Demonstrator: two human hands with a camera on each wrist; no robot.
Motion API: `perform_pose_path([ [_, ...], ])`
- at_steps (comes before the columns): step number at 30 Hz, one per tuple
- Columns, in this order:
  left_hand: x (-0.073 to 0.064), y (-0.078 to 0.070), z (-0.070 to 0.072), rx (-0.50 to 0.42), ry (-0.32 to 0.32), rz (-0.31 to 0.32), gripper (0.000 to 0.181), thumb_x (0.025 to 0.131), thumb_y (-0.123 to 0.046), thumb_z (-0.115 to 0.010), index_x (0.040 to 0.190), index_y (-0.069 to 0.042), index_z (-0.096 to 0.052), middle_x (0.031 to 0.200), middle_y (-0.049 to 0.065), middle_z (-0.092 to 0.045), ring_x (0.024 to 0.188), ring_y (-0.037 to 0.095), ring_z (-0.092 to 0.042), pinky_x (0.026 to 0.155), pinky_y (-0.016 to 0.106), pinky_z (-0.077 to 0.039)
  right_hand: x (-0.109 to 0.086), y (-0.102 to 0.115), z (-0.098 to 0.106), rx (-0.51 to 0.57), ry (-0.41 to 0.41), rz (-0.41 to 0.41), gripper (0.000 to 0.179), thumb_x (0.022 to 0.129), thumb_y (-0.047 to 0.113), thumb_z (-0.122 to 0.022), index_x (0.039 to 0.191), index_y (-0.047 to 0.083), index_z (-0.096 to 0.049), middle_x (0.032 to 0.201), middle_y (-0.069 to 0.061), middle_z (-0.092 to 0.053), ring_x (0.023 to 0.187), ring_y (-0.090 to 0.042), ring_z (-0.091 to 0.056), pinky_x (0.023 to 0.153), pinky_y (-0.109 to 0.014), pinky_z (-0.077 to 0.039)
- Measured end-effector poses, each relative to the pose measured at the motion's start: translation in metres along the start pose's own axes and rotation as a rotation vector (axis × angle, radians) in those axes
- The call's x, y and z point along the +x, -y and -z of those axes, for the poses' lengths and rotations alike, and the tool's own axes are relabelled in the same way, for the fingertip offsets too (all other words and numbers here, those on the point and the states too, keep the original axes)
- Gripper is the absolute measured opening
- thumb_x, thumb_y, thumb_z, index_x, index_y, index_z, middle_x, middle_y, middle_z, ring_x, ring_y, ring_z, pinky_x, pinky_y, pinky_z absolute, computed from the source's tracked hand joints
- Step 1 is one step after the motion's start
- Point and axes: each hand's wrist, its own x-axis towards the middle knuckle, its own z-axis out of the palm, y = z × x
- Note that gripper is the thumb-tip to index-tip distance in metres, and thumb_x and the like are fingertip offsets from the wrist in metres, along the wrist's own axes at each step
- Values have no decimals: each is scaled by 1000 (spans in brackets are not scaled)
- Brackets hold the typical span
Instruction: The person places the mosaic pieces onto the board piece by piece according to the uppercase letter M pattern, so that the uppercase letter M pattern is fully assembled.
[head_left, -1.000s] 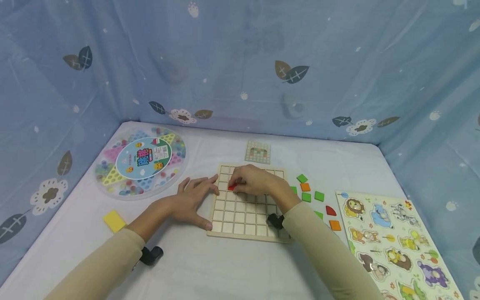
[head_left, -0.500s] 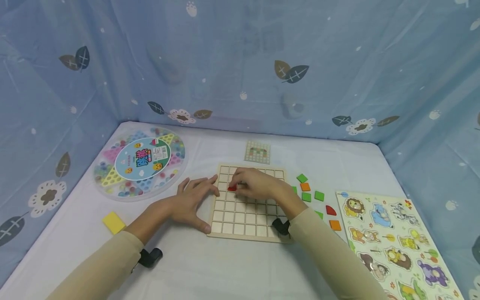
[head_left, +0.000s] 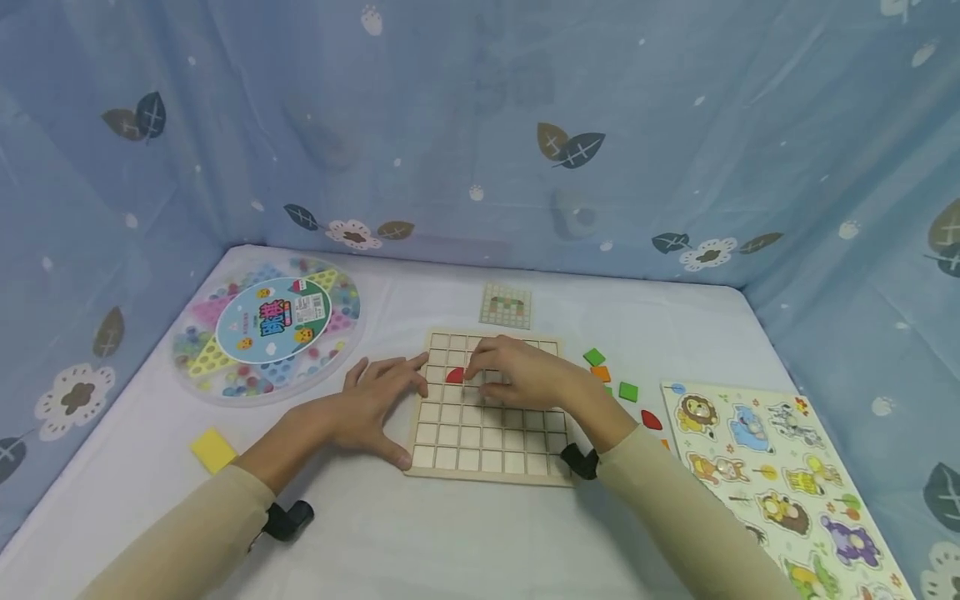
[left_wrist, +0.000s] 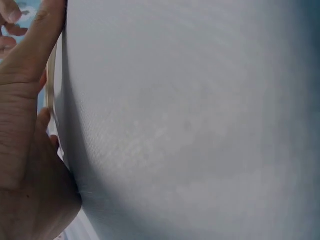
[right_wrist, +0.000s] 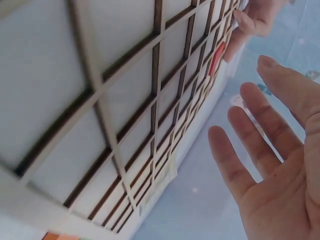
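A wooden grid board (head_left: pixel 480 462) lies on the white table, with a red quarter-circle tile (head_left: pixel 455 376) in one of its left cells. My left hand (head_left: pixel 371 412) rests along the board's left edge, fingers spread, thumb at the near corner. Over the board, just right of the red tile, hovers my right hand (head_left: pixel 525 377); its fingers are loosely bent and apart. In the right wrist view those fingers (right_wrist: pixel 265 130) hold nothing, and the red tile (right_wrist: pixel 216 57) sits in the grid beyond them. The left wrist view shows mostly tabletop beside the left hand (left_wrist: pixel 25 125).
A small pattern card (head_left: pixel 506 306) lies behind the board. Green tiles (head_left: pixel 628 392), orange ones (head_left: pixel 601 373) and another red quarter-circle (head_left: pixel 651 420) are scattered at right, near an animal puzzle board (head_left: pixel 750 467). At left are a round marble game box (head_left: pixel 273 321) and a yellow block (head_left: pixel 213 450).
My right hand has let go of the red tile and drawn back to the right, leaving the tile in its cell. The left hand stays at the board's edge. The view has shifted slightly.
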Motion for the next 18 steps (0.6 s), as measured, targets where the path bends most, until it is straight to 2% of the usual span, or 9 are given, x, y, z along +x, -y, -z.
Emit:
perform_pose_path([
  [8, 6, -1, 5, 3, 0, -22, 94, 56, -83, -81, 129, -37, -43, 174, -5, -5, 157, 34, -10, 117, 71, 6, -25, -2, 9, -68, -21, -66, 22, 98, 17, -70, 120, 14, -72, 123, 2, -65, 119, -20, -59, 102, -40, -51],
  [12, 7, -2, 4, -9, -4, -34, 94, 57, -82, -81, 129, -36, -43, 174, -3, -5, 157, 36, -9, 116, 72, 6, -40, -6, 13, -63, -46, -86, 23, 97, 16, -71, 120, 13, -72, 122, 2, -66, 120, -22, -59, 104, -44, -50],
  [18, 3, 3, -2, 16, 1, -10, 96, 54, -86, -78, 129, -39, -41, 174, -6, -3, 157, 34, -9, 116, 71, 5, -59, -13, 12, -25, -66, -134, 27, 99, 16, -69, 126, 13, -70, 125, 2, -65, 123, -25, -59, 104, -46, -50],
])
